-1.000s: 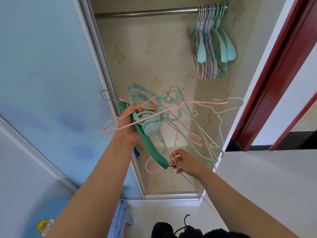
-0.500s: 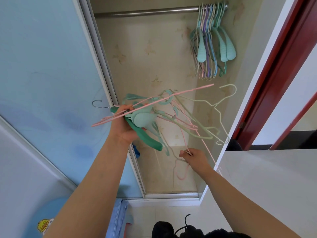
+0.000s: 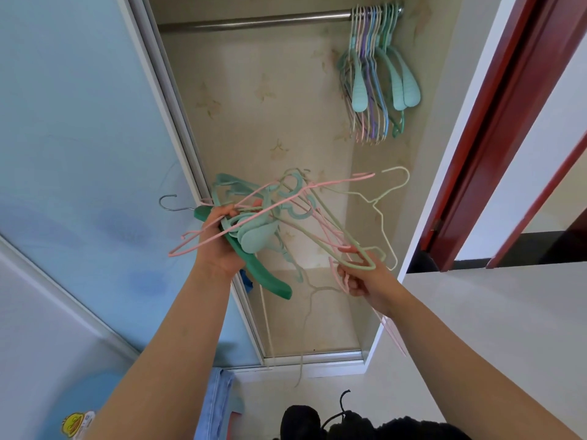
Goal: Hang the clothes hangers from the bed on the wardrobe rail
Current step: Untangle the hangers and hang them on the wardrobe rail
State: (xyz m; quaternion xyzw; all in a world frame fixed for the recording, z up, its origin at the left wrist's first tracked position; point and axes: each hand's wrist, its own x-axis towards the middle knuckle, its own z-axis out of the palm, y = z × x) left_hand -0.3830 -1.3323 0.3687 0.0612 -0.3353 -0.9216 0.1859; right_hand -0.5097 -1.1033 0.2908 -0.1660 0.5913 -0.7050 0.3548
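Wardrobe front: hangers (image 3: 270, 217) in fingers (image 3: 222, 214)

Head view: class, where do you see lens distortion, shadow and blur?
Head view: wide-angle lens bows the steel wardrobe rail and splays the walls; thin wire-hanger shadows fall on the wardrobe's beige back panel; the pink wire hanger under the right hand smears.

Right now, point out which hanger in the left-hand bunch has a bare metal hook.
The thick dark green hanger, gripped by the left hand. Its silver metal hook pokes out leftward; the other hangers in the bunch are thin pink, pale green or teal ones, coloured throughout.
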